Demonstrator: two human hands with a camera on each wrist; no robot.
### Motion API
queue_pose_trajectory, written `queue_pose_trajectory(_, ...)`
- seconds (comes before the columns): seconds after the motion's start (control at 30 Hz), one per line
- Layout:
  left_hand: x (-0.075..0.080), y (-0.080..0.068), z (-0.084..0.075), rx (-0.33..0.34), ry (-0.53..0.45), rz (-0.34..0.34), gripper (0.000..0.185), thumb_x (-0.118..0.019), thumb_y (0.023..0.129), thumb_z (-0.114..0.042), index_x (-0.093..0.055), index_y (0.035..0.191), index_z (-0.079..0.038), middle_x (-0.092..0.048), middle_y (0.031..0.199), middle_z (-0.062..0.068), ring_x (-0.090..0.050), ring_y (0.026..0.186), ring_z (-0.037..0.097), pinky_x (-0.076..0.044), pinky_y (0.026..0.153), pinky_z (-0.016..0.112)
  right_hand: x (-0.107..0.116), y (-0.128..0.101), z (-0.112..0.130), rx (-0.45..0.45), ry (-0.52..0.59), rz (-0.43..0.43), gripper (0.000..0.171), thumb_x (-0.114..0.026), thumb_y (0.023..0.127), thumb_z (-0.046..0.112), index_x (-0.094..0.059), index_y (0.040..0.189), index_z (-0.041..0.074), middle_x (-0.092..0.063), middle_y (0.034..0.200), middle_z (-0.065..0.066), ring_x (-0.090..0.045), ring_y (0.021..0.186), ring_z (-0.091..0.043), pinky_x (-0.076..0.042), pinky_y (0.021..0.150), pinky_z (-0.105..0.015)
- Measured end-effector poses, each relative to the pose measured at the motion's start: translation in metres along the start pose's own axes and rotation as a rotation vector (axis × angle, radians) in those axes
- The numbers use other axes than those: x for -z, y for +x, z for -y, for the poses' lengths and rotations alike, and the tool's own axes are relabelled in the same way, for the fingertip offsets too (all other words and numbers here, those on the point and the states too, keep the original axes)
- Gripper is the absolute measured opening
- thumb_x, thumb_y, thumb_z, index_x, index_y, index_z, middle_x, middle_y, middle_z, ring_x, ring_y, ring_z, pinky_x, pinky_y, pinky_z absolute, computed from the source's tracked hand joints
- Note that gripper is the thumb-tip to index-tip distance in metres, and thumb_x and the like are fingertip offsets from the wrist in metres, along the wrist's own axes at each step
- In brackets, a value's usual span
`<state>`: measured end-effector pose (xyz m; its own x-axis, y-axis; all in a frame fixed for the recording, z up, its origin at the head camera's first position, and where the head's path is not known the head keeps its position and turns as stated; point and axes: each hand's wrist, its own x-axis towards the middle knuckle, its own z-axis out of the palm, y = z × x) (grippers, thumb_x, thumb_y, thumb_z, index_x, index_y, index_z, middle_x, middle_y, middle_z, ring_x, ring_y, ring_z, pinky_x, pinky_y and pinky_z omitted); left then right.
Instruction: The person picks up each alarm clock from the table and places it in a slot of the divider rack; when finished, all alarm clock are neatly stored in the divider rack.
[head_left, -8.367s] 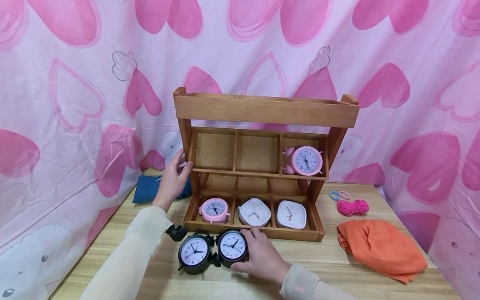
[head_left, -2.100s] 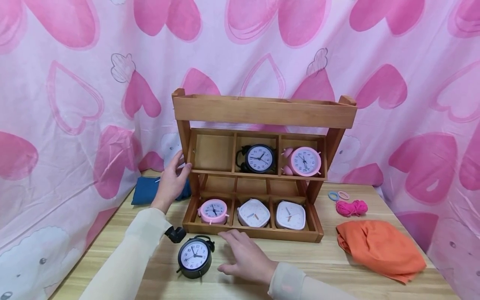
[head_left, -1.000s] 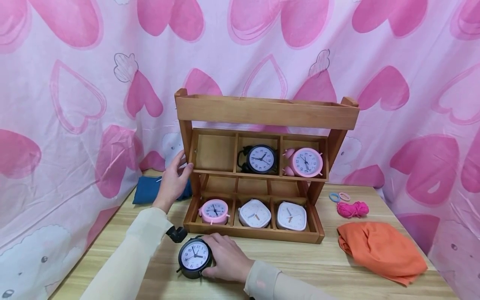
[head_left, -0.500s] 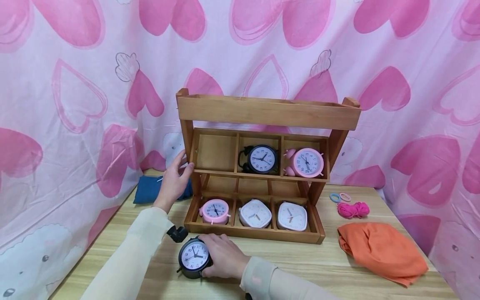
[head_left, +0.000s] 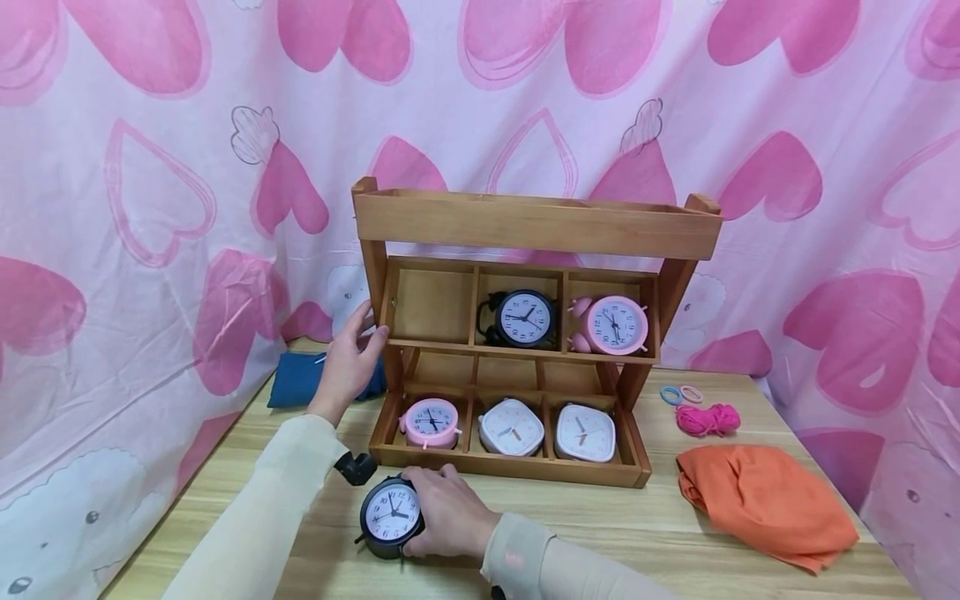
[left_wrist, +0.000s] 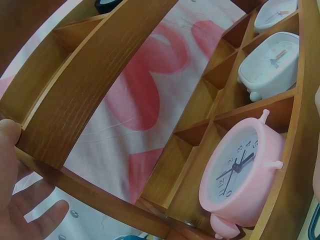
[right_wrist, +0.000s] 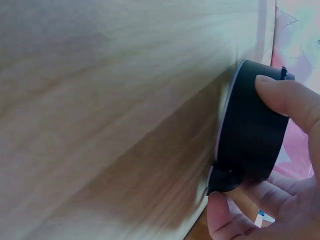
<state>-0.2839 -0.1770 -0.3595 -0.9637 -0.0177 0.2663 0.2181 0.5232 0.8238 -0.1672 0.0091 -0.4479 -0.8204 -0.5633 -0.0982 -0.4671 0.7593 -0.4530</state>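
The right hand (head_left: 448,523) is wrapping its grip around the black alarm clock (head_left: 392,517) near the tabletop's (head_left: 615,533) front edge, a light, rigid, smooth-cased thing best held by its rim, while the left hand (head_left: 347,364), fingers relaxed, is steadying the wooden rack's (head_left: 534,223) left post.

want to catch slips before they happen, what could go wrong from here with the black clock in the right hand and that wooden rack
The right hand grips the black clock only by its rim, so it might slip or tip when lifted. The one free middle cell sits under the top rail, beside the other black clock; a careless entry could knock either. The left hand only touches the wooden rack at its side post, so a hard push might shift it.
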Motion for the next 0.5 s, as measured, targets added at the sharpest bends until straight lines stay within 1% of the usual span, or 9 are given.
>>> queue_pose_trajectory(0.27,0.0,0.0,-0.002,0.001,0.0,0.005,0.063,-0.047,0.103,-0.042,-0.018,0.159,-0.029,-0.035,0.158,0.016,-0.044,0.138,0.04,-0.046,0.104,0.054,-0.004,-0.006,-0.007,0.043,-0.008,-0.054,0.087,-0.089,0.066,0.042,-0.048,0.139,0.018,-0.06,0.129,0.009,-0.051,0.108,-0.01,-0.047,0.094,-0.026)
queue_pose_trajectory(0.5,0.001,0.001,-0.001,0.0,-0.005,0.013,0.064,-0.047,0.103,-0.042,-0.018,0.159,-0.029,-0.035,0.158,0.016,-0.045,0.137,0.041,-0.046,0.104,0.055,0.003,-0.013,-0.017,0.058,0.017,-0.075,0.081,-0.089,0.066,0.041,-0.05,0.133,0.02,-0.06,0.121,0.01,-0.052,0.109,-0.009,-0.049,0.095,-0.029)
